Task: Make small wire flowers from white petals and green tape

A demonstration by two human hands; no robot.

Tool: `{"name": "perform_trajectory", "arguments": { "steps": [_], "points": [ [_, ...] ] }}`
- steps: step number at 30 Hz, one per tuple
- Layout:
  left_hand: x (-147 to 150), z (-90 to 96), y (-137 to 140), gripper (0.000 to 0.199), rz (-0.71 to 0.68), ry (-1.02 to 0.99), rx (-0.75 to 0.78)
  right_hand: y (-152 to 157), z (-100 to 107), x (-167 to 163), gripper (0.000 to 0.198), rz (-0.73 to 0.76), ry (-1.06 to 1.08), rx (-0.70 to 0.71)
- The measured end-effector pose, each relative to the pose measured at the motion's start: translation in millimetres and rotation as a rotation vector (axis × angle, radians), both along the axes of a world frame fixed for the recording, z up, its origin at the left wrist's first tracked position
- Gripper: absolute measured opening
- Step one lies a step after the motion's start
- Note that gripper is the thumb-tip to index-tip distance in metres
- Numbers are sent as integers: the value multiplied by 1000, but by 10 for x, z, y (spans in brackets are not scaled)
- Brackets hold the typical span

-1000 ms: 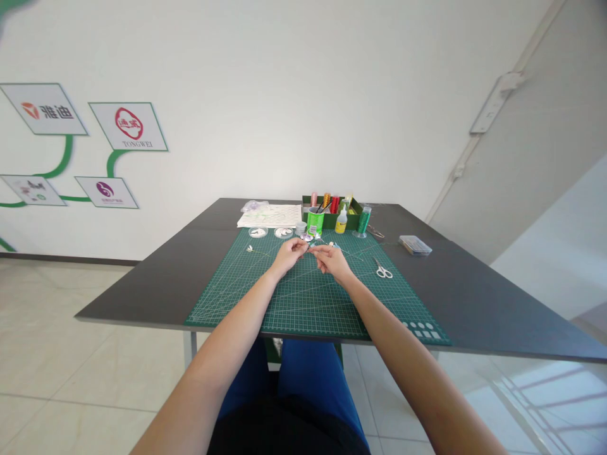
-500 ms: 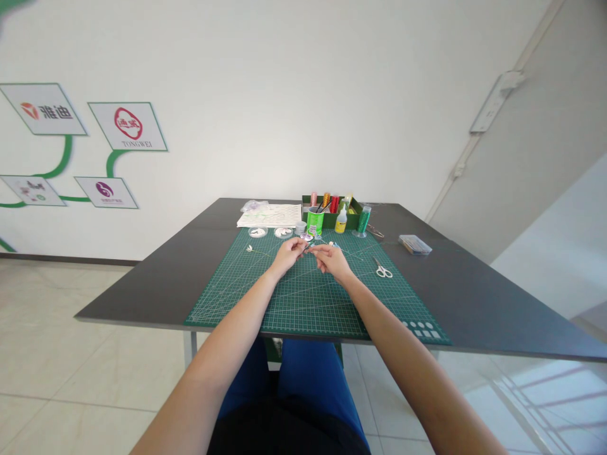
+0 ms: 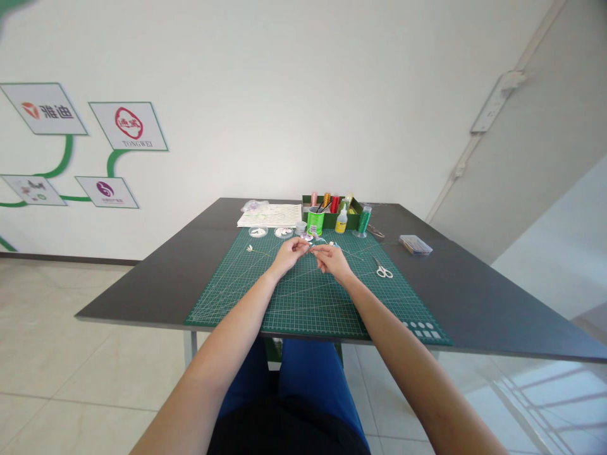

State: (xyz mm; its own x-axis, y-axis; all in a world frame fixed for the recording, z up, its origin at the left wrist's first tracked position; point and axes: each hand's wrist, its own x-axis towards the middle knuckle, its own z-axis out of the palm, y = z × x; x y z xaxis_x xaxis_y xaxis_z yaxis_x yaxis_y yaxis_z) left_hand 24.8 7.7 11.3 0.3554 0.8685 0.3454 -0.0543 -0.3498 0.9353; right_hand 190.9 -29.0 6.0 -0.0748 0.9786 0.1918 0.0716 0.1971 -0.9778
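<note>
My left hand and my right hand meet above the green cutting mat, fingertips almost touching. The fingers of both are closed in a pinch. Something small and pale shows between and just beyond the fingertips, too tiny to name. Just behind the hands is a green can holding brushes or tools. A small white flower on a thin stem lies on the mat to the left. White-handled scissors rest at the right.
Two shallow dishes with white pieces stand behind the mat's left part. A glue bottle, a green thread spool and a green box of spools stand at the back. A clear case sits far right, a white cloth or paper back left.
The fingertips have shifted slightly, and the small piece between them has changed its angle. Both arms stay nearly in place. Nothing else on the table has moved.
</note>
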Motion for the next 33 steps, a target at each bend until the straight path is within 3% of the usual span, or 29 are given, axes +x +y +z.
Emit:
{"name": "perform_trajectory", "arguments": {
  "steps": [16,33],
  "points": [
    [-8,15,-26,34,13,55,49,-3,1,-14,34,-14,-25,51],
    [-16,-19,47,22,113,102,131,-10,13,5,31,-4,-102,64]
  ]
}}
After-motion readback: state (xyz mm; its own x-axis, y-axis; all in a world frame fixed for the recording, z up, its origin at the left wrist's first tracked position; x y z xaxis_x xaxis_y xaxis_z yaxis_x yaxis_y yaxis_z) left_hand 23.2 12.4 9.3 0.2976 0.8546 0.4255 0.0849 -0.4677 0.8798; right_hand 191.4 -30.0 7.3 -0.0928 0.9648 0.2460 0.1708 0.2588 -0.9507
